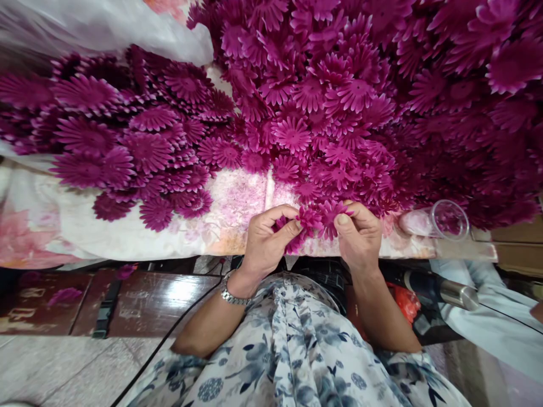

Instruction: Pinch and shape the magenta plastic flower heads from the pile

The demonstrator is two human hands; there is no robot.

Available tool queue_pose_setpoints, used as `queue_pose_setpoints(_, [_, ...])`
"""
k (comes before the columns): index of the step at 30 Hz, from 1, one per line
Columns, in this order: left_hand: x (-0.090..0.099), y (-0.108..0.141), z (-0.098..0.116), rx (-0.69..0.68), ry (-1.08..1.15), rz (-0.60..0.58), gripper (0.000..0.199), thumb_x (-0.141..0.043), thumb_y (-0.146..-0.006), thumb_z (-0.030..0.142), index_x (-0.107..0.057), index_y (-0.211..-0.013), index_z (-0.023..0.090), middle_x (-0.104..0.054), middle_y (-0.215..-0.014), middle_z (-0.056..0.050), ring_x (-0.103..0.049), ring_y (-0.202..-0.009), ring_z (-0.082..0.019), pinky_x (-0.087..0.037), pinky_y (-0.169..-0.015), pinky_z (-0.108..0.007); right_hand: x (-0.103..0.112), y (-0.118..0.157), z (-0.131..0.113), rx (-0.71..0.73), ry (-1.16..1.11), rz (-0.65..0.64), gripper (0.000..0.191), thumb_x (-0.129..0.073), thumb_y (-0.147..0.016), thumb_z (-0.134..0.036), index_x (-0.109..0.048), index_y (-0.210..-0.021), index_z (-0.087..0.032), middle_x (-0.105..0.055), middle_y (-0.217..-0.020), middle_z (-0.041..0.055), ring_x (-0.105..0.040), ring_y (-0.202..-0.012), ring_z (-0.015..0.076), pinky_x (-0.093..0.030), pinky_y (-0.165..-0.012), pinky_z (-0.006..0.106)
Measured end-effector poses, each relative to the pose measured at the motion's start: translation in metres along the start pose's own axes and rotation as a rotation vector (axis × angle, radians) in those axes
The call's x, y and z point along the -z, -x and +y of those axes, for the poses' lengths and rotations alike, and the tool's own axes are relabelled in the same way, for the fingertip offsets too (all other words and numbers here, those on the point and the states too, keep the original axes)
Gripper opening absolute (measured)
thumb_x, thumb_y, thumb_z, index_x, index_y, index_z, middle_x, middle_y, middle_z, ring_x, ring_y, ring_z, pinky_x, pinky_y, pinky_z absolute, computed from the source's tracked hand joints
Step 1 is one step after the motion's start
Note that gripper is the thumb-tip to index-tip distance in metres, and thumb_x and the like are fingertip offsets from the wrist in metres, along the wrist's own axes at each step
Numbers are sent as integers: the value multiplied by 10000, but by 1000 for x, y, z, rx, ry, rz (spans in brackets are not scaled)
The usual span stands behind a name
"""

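My left hand (274, 234) pinches a small cluster of magenta flower petal pieces (309, 220) between thumb and fingers, above the front edge of the table. Close beside it, my right hand (360, 232) grips another magenta flower petal piece (328, 217) by its right side. The two held pieces nearly meet; whether they touch I cannot tell. Beyond my hands spreads a large heap of the same magenta flower pieces (292, 134). A smaller, flatter pile (148, 150) lies to the left.
A clear plastic cup (450, 220) lies tipped at the right of the table edge. The floral tablecloth (72, 226) is stained pink. White plastic sheeting (106, 28) covers the far left. Below stands a brown bench (169, 299) with a strap; at right are a dark cylinder with a metal end (458, 295) and another person's leg (487, 322).
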State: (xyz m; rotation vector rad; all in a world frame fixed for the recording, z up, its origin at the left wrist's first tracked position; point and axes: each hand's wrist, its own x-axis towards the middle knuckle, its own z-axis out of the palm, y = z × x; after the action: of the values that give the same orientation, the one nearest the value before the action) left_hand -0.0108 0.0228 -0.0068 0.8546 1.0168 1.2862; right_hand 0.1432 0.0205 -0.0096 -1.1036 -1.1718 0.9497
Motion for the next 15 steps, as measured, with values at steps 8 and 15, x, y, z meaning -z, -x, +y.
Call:
queue_pose_setpoints(8, [-4,-4,7,152,162,120,292,-846,-511,329,-641,-629,157,-530,-545,42,-448,-457,-50,-349,-430,-162,29,-45,-20,289,533,241,196,-584,-841,-400,-622,-847,-208,-535,-672,-23,-463,-556,83,-404,-553,242])
queue_pose_setpoints(15, [-7,-4,6,189,170,160,247,-827,-521,276,-638,-624,156,-531,-527,48,-444,-456,-50,-345,-434,-167,33,-61,-43,534,1057,205,354,-599,-829,-380,-611,-1124,-186,-600,-1026,119,-576,-908,227,-492,-738,384])
